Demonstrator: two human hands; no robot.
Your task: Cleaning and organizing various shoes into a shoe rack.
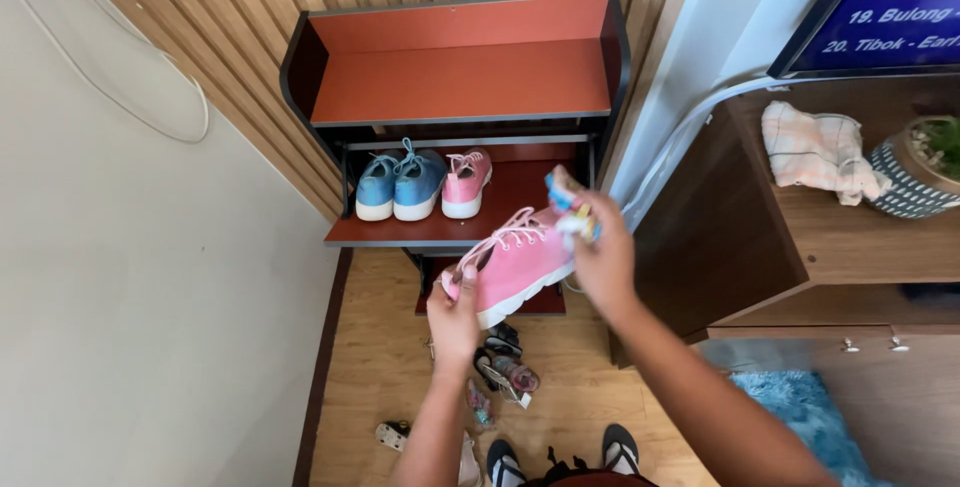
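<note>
The left hand [455, 319] has its grip closed on the toe end of a pink sneaker [515, 265] with a white sole and pink laces, held in the air in front of a red shoe rack [460, 82]. The right hand [600, 262] sits at the heel end of the same shoe, its grip closed around a small multicoloured cloth [570, 209] that presses against the shoe's upper edge. The shoe tilts, toe down to the left, heel raised to the right.

On the rack's middle shelf, farther back, stand a pair of blue sneakers [400, 185] and, just beside them on the right, a second pink sneaker [466, 183]. The top shelf is bare red board. On the wooden floor [370, 367] near the person's feet lie several sandals [505, 367]. To the right, a brown cabinet [760, 237] carries a folded checked towel [820, 152] and a woven pot [915, 177].
</note>
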